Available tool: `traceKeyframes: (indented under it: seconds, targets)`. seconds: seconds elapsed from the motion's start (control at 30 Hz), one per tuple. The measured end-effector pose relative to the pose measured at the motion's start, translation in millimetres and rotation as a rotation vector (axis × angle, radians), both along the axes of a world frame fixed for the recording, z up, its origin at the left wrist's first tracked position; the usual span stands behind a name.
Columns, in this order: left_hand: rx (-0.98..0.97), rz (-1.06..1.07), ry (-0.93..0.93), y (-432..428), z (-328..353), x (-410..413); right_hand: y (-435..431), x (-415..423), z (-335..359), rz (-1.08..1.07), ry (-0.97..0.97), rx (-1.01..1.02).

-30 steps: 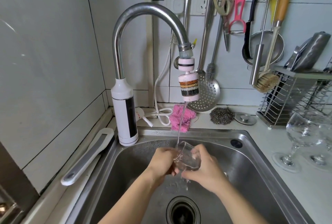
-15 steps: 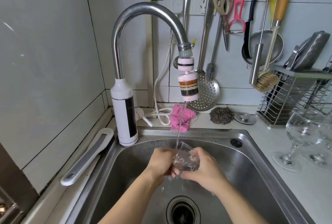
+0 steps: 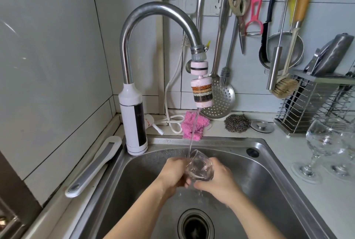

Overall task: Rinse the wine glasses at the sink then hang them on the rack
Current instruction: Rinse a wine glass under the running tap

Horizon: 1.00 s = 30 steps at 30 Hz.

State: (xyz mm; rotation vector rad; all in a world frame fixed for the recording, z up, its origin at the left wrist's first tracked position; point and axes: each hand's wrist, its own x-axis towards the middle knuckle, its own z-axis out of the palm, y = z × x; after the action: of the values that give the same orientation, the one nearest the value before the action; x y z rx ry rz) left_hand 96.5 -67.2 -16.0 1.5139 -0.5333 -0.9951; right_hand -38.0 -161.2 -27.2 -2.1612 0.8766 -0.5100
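both hands still cup the wine glass (image 3: pixel 199 167) between them, left hand (image 3: pixel 173 171) and right hand (image 3: pixel 219 176) wrapped round its bowl; it has only tilted rim-up into the stream (image 3: pixel 194 129) above, so i judge rinsing continues.

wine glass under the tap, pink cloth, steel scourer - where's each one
wine glass (image 3: pixel 199 168): head view, on the side of its bowl.
pink cloth (image 3: pixel 203 123): head view, on its right half.
steel scourer (image 3: pixel 237 123): head view, on its middle.

Left hand (image 3: pixel 172 173), right hand (image 3: pixel 221 181) around glass (image 3: pixel 199 167), seemingly tilted
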Motion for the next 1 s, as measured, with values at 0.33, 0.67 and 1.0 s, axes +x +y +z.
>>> traceKeyframes:
  seconds: [0.33, 0.67, 1.0]
  targets:
    - [0.03, -0.007, 0.078, -2.3, -0.4, -2.0, 2.6, -0.1, -0.9, 0.056, -0.03, 0.021]
    - [0.011, -0.017, 0.168, -2.9, -0.5, -0.6, 3.9, -2.4, 2.9, 0.001, -0.023, 0.04]
    - [0.045, -0.061, -0.024, -0.2, -0.4, 0.8, 5.9, -1.8, 2.1, 0.031, 0.01, 0.04]
